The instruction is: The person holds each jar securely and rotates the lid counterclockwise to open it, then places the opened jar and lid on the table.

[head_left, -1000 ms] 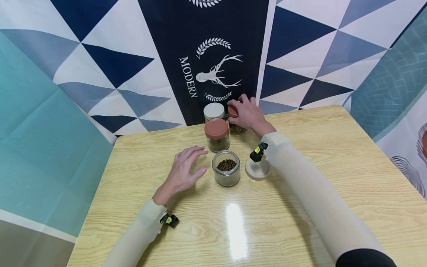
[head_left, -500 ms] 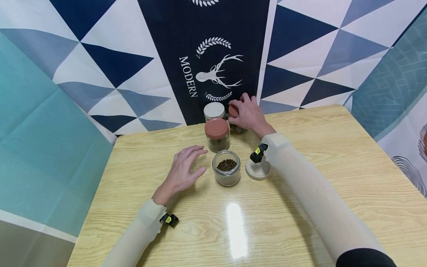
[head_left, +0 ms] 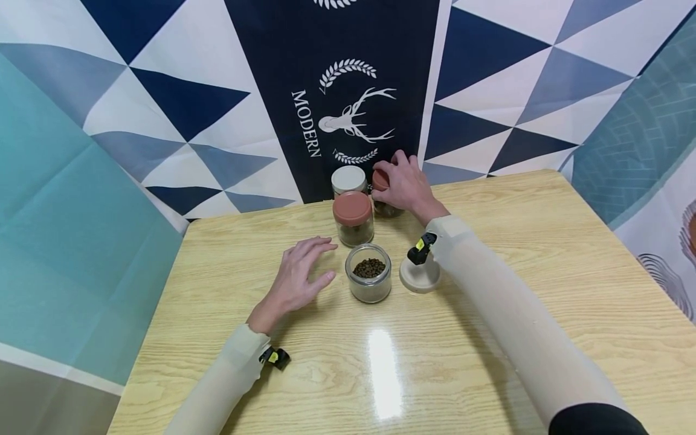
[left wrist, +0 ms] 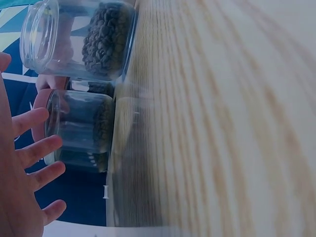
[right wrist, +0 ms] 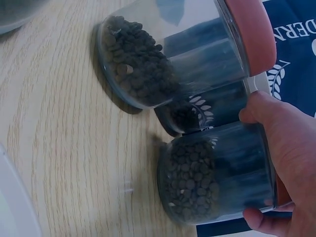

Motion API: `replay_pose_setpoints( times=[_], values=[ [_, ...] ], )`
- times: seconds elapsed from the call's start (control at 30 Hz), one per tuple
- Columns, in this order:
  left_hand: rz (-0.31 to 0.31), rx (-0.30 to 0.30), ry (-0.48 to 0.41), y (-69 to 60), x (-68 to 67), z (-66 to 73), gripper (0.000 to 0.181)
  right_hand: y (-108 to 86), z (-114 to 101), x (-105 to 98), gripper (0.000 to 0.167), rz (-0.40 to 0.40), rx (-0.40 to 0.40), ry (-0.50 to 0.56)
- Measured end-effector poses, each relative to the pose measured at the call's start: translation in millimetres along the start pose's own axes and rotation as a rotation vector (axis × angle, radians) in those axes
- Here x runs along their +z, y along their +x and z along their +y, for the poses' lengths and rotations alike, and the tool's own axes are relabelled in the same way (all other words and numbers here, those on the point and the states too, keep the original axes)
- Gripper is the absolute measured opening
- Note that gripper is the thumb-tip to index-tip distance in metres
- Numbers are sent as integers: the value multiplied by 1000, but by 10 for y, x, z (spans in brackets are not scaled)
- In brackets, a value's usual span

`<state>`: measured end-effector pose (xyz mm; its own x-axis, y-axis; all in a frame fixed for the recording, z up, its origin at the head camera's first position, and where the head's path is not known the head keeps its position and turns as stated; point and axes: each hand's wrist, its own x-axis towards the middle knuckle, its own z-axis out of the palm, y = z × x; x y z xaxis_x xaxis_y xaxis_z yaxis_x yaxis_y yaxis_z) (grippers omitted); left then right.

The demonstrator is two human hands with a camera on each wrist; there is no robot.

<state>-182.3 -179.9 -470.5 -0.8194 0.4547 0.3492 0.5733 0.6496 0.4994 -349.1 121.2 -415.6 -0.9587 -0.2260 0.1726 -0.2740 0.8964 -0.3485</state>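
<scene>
At the back right, my right hand [head_left: 406, 186] grips a glass jar [right wrist: 217, 173] near its reddish-brown lid [head_left: 379, 180], thumb on one side and fingers on the other. Dark, roundish pieces fill its lower part, and its base stands on the table. My left hand [head_left: 299, 275] hovers with spread, relaxed fingers left of a lidless glass jar [head_left: 370, 291], touching nothing. Coffee beans [head_left: 369, 268] lie inside that jar. Behind it stands another jar with a reddish-brown lid [head_left: 353, 208]. A white-lidded jar [head_left: 348, 179] is partly hidden behind that one.
A round, off-white lid [head_left: 418, 278] lies right of the lidless jar, partly under my right wrist camera [head_left: 421, 248]. The wooden table [head_left: 261, 386] ends at a patterned cloth backdrop [head_left: 348, 54], close behind the rear jars. A teal panel [head_left: 70, 229] borders the left side.
</scene>
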Motion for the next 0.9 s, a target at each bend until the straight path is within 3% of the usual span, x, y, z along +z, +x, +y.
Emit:
replay_pose_setpoints(
  times=[0.4,0.9],
  values=[
    [-6,3,-3,6,17,2,62,-25,-26,-79,69,46,-1,28],
    [-11,4,-10,22,20,27,60,-56,-118,-367,66,120,-13,37]
  ],
)
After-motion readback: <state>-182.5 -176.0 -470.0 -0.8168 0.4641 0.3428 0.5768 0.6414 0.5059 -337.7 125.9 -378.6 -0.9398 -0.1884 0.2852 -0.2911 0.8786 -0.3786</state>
